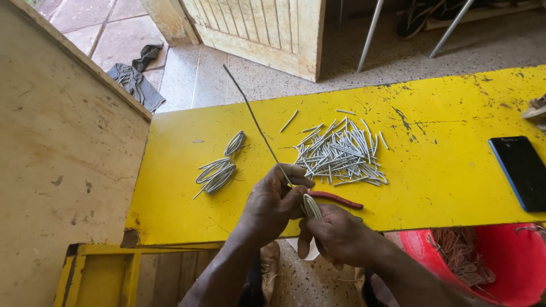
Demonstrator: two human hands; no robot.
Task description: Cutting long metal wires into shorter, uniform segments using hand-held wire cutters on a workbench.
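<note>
My left hand (273, 204) pinches a long grey wire (253, 116) that runs up and away over the yellow bench (443, 176). My right hand (335, 236) grips a small flat coil of the same wire (311, 206) where the long wire ends. A red-handled tool (336, 199) lies on the bench just beyond my right hand, touching it or close to it. Finished wire coils (219, 170) lie left of my hands. A heap of short cut wire pieces (341, 152) lies straight ahead.
A black phone (522, 170) rests at the bench's right end. A red bucket (512, 267) with brownish wire pieces stands below right. A large wooden board (62, 153) fills the left. A grey cloth (133, 82) lies on the floor beyond.
</note>
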